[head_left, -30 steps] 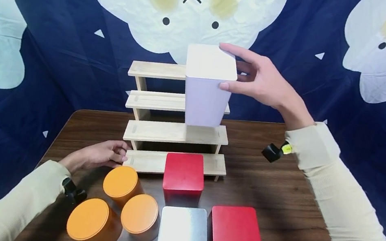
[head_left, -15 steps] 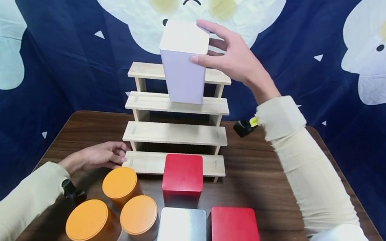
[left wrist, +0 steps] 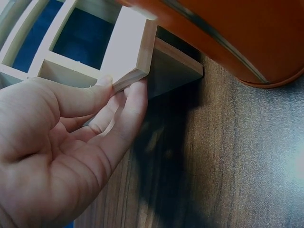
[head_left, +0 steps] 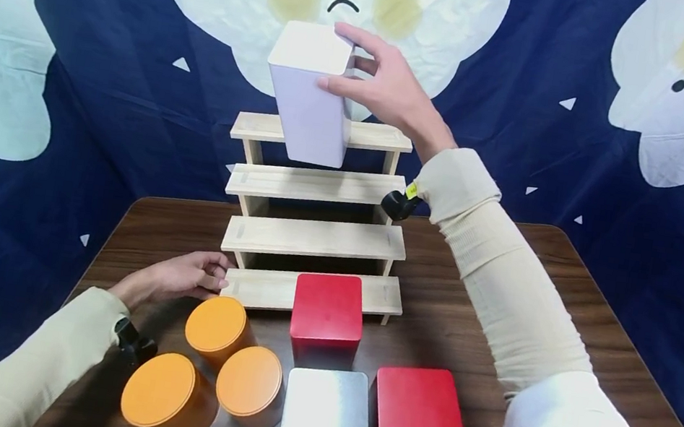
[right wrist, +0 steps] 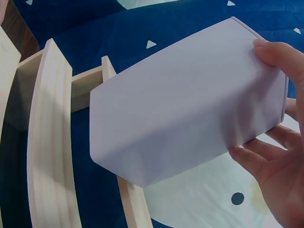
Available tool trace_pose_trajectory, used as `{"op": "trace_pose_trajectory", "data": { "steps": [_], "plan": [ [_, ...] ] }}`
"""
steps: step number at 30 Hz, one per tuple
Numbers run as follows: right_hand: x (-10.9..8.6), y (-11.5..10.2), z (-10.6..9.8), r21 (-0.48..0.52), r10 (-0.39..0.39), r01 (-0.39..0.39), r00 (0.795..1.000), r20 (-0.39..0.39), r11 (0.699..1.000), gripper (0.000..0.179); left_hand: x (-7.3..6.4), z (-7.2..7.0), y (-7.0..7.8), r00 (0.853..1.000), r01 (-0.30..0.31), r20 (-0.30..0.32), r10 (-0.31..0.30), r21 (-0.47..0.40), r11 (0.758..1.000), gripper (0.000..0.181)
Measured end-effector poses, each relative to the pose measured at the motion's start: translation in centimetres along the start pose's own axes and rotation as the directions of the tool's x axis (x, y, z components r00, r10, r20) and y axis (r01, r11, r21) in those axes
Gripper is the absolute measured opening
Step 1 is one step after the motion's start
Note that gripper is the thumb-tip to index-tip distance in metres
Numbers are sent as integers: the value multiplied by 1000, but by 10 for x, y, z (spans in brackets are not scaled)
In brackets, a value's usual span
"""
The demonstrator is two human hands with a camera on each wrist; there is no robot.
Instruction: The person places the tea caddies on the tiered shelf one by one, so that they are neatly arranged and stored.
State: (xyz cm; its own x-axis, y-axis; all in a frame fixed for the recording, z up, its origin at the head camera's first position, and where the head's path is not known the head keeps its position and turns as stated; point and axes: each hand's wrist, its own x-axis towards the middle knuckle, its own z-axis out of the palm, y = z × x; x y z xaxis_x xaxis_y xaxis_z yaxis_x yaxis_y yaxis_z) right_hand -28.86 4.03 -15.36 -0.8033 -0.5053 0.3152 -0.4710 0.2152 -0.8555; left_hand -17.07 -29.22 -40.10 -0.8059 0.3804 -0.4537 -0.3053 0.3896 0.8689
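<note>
My right hand grips a tall white square tin near its lid, thumb on the front and fingers at the side and top edge. In the head view the tin overlaps the top board of a four-step wooden shelf. The right wrist view shows the tin's pale side tilted, its base over the upper boards. Down at the shelf's lower left, my left hand pinches the end of the lowest board between thumb and fingers.
Several tins stand before the shelf: orange round tins, a red square tin close against the lowest step, a silver-lidded tin and another red tin. Behind the wooden table hangs a blue cloth with clouds.
My right hand has carried the white tin left and upward in the head view, from over the middle steps to the top board. My left hand stays at the lowest board's end.
</note>
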Motion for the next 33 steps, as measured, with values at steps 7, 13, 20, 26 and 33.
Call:
{"op": "trace_pose_trajectory", "data": {
  "steps": [7,13,20,26,33],
  "plan": [
    [-2,0,8,41,3,-3,1000,1,999,75,0,3,-3,1000,-6,21,7,-21,1000,34],
    [2,-8,10,-52,-9,8,1000,-23,999,68,0,3,-1,1000,-8,8,8,-5,1000,34],
    [27,4,13,-120,20,-38,989,-146,992,58,0,3,1,1000,-12,5,12,-5,1000,31],
    [42,5,24,-200,1,-46,975,-220,979,57,-2,3,3,1000,-1,9,1,3,1000,34],
    [54,3,31,-215,74,-125,970,-231,969,56,-3,4,6,1000,2,4,-2,10,1000,33]
  ]
}}
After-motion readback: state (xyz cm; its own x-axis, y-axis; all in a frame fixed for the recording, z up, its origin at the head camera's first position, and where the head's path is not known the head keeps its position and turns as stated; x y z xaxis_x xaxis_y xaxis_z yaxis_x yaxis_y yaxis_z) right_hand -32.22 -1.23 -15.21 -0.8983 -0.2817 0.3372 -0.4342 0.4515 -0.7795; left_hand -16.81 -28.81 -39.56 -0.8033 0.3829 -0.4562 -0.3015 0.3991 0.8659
